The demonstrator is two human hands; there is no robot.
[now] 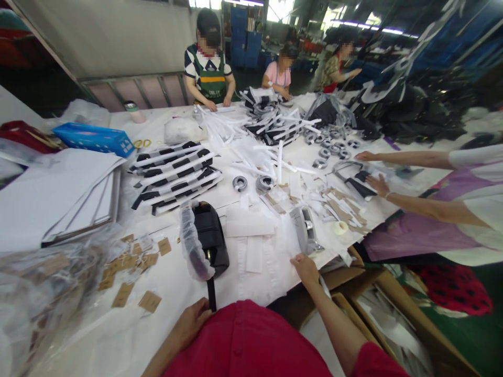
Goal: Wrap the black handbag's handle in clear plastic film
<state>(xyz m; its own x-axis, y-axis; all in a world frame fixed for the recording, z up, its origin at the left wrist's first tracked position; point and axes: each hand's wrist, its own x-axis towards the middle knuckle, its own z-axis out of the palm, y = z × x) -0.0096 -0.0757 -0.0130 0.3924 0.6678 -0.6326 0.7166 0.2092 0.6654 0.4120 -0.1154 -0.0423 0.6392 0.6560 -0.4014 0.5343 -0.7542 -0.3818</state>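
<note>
A small black bag [212, 235] lies on the table in front of me, with crumpled translucent wrapping [190, 243] along its left side. Its black strap [211, 293] runs down toward my body. My left hand [194, 319] is at the strap's lower end, fingers curled and touching it; my shirt partly hides the grip. My right hand [305, 269] rests at the table's near edge, its fingers bent together over thin white material that I cannot make out. Just beyond it stands a grey tape dispenser [302, 230]. White paper pieces [251, 228] lie between the bag and the dispenser.
Brown tags [149, 302] and a paper stack [78, 193] lie left. Beyond the bag are wrapped black straps [176, 173] and grey rolls [265, 183]. A co-worker's hands [377, 186] work at right; other people stand beyond. Cardboard boxes [353, 319] sit below the table edge.
</note>
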